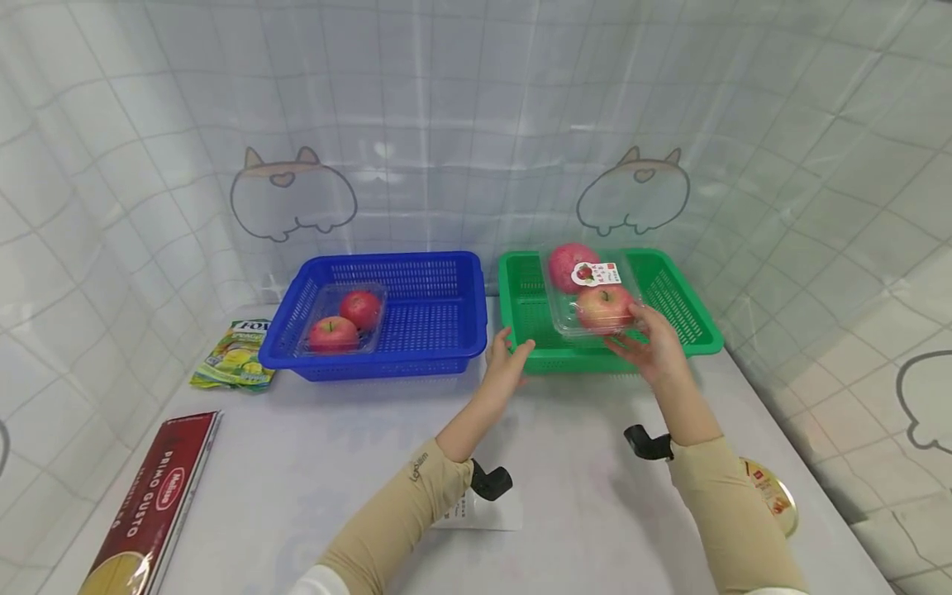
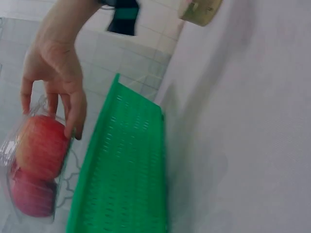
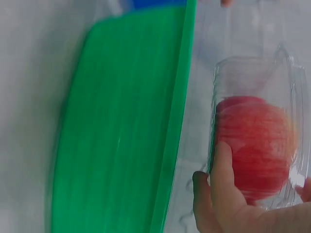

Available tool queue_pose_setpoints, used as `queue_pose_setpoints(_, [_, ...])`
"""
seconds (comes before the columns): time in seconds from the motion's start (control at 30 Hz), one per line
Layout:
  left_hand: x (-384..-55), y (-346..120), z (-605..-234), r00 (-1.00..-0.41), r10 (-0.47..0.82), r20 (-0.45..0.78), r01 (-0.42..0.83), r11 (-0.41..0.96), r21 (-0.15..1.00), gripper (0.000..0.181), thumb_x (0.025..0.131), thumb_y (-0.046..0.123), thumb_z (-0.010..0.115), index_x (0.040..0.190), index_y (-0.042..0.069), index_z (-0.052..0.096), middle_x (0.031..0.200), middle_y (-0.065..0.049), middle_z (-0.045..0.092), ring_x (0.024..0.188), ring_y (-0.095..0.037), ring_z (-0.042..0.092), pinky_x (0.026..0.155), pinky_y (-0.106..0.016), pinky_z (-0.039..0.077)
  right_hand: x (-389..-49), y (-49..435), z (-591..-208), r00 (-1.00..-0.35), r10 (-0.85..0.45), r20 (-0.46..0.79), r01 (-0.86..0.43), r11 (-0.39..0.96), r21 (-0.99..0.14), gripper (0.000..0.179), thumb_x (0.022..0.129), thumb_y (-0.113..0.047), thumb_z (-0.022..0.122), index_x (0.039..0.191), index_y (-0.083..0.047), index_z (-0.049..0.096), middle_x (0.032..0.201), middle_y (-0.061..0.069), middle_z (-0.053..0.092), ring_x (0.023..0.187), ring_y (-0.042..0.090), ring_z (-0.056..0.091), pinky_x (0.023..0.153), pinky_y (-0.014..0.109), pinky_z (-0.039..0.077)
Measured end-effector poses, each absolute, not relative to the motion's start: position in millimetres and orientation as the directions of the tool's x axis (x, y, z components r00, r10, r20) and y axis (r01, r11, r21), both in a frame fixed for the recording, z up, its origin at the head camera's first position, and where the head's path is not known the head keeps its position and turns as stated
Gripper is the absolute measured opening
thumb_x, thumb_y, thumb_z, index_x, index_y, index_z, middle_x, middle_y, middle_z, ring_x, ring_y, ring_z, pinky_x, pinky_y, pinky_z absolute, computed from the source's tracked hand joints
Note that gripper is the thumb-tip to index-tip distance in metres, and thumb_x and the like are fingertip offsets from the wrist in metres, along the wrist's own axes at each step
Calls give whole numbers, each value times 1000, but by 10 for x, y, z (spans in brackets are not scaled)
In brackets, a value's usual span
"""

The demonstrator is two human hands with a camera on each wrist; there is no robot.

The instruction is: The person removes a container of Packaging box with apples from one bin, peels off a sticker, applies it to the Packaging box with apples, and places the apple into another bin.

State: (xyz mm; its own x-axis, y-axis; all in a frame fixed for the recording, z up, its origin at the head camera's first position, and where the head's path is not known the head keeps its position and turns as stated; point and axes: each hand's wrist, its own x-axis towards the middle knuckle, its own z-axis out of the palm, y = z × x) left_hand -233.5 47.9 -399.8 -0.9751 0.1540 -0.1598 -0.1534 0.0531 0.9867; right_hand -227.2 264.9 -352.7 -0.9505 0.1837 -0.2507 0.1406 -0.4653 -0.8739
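Note:
My right hand [image 1: 658,345] grips a clear plastic pack of two apples [image 1: 604,309] by its near right corner, thumb on top and fingers beneath. In the left wrist view the pack [image 2: 41,150] hangs above the rim of the green basket [image 2: 124,160], tilted, apart from it. A white label [image 1: 597,274] with a red fruit picture is stuck on the lid. Beside the basket's front left corner is my left hand [image 1: 506,364], fingers loosely spread and holding nothing; whether it touches the rim I cannot tell.
A blue basket [image 1: 476,314] stands left of the green one, with another pack of two apples [image 1: 335,334] inside. Further left lie a green-yellow pouch [image 1: 236,357] and a red pasta pack [image 1: 159,487]. A round tin [image 1: 777,500] sits by my right forearm, a white paper [image 1: 491,514] under the left.

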Motion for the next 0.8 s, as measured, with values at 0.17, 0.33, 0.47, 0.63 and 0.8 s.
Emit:
queue_pose_setpoints(0.17, [-2369, 508, -4069, -976, 118, -185, -165, 159, 973, 70, 89, 36, 52, 147, 17, 19, 146, -17, 9, 106, -34, 50, 86, -40, 47, -2462, 2900, -3445, -934, 141, -328, 199, -558, -806, 25, 88, -21, 61, 110, -19, 49, 111, -2, 35, 121, 34, 36, 100, 43, 37])
queue_pose_setpoints(0.33, [-2381, 517, -4110, -970, 132, -205, -180, 180, 967, 71, 89, 34, 50, 148, 13, 16, 148, -20, 11, 115, -37, 46, 90, -42, 46, -2674, 3082, -3411, -892, 144, -429, 281, -569, -773, 48, 92, -21, 52, 136, -25, 34, 111, -1, 34, 137, 35, 16, 104, 43, 30])
queue_pose_setpoints(0.47, [-2370, 519, -4131, -966, 143, -215, -189, 178, 966, 72, 89, 33, 50, 148, 12, 16, 149, -20, 11, 123, -37, 40, 93, -43, 45, -2822, 3190, -3443, -865, 148, -479, 338, -533, -775, 61, 95, -21, 44, 148, -29, 15, 127, 3, 31, 138, 36, 10, 104, 43, 30])
queue_pose_setpoints(0.63, [-2358, 519, -4134, -966, 140, -215, -191, 171, 967, 71, 89, 32, 50, 148, 13, 16, 150, -19, 11, 127, -37, 35, 94, -44, 44, -2957, 3276, -3516, -844, 151, -515, 388, -493, -779, 56, 97, -20, 35, 149, -25, 12, 152, 1, 11, 139, 22, 14, 107, 43, 25])
queue_pose_setpoints(0.8, [-2357, 512, -4131, -965, 150, -217, -193, 156, 969, 70, 90, 31, 49, 148, 13, 15, 150, -18, 12, 126, -38, 36, 94, -46, 43, -3060, 3328, -3623, -813, 167, -558, 435, -463, -772, 50, 98, -16, 26, 147, -22, 15, 153, 0, 9, 139, 17, 16, 107, 44, 25])
